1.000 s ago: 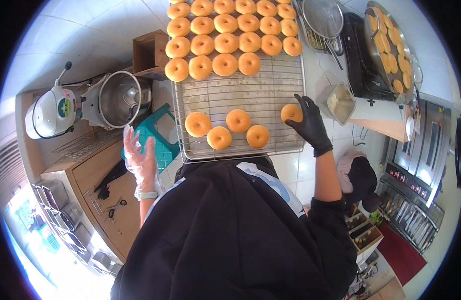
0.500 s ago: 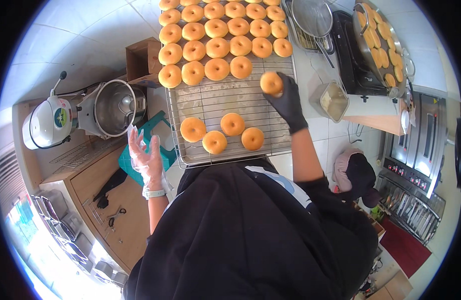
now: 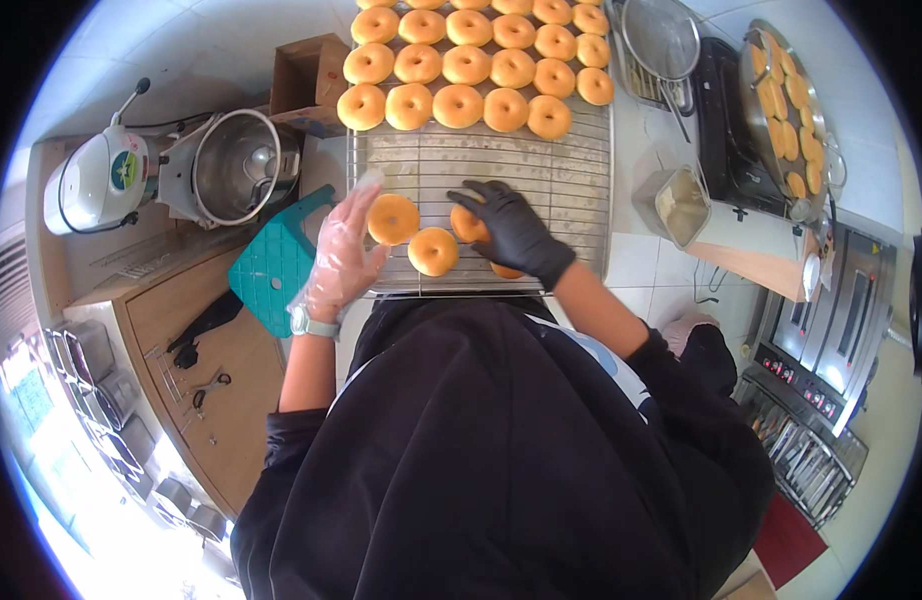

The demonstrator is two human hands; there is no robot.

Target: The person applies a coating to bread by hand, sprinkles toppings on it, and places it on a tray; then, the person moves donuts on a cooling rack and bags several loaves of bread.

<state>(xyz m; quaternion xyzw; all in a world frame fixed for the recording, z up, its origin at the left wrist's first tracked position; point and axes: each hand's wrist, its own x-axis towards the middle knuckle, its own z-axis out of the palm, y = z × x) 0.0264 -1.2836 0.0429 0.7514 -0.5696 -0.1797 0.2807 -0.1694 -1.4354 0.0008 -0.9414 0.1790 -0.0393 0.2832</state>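
Observation:
Golden ring donuts (image 3: 457, 106) lie in rows on a wire cooling rack (image 3: 571, 200) over a tray. Nearer to me is a small loose group of them. My right hand (image 3: 511, 230), in a black glove, reaches over a donut (image 3: 467, 224) of that group, its fingers curled round the far edge. Beneath this hand another donut (image 3: 505, 271) is mostly hidden. My left hand (image 3: 343, 250), in a clear plastic glove, holds nothing; its fingers are apart beside the left donut (image 3: 393, 219). Between the hands lies one more donut (image 3: 433, 252).
Left of the rack are a stand mixer with a steel bowl (image 3: 236, 170), a teal plastic stool (image 3: 276, 265) and a cardboard box (image 3: 311, 80). On the right stand a strainer (image 3: 661, 38), a metal container (image 3: 681, 208) and a pan (image 3: 756, 130) of donuts. A person (image 3: 709, 358) is beyond my right arm.
The donut my right hand carried now sits at the right end of the nearest row. That hand has moved left to the near group; my left hand has come up to the rack's left edge.

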